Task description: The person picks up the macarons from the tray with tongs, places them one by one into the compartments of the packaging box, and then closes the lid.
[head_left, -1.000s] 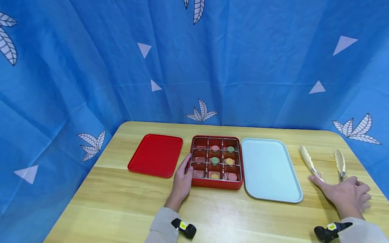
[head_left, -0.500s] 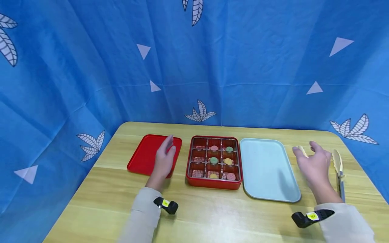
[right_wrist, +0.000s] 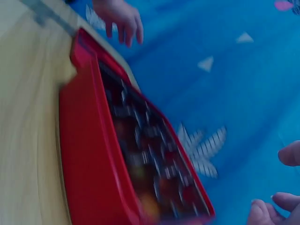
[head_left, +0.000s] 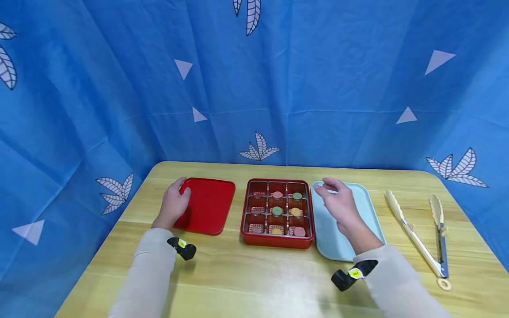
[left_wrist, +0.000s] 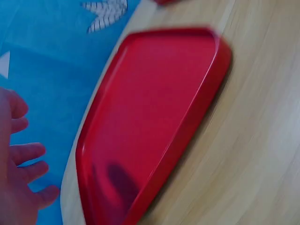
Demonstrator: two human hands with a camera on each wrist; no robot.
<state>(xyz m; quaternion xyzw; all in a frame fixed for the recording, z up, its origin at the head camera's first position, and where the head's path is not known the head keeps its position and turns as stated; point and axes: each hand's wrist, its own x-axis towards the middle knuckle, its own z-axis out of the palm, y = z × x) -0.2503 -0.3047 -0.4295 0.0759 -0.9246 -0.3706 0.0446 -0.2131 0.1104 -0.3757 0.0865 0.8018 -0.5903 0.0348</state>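
My left hand is at the left edge of a red square lid with a raised rim. In the left wrist view its spread fingers look apart from the lid. Over the light blue tray hovers my right hand, fingers loosely bent around nothing. Between lid and tray stands a red box with a clear divided insert. Several compartments hold small round pink, green and yellow pieces, such as a green piece; the left column shows none.
Spread tongs with cream scalloped tips lie to the right of the tray on the wooden table. A blue patterned curtain hangs behind and along the left side.
My right hand has let go of the tongs and moved left over the blue tray. The left hand has left the box and crossed to the lid's left edge.
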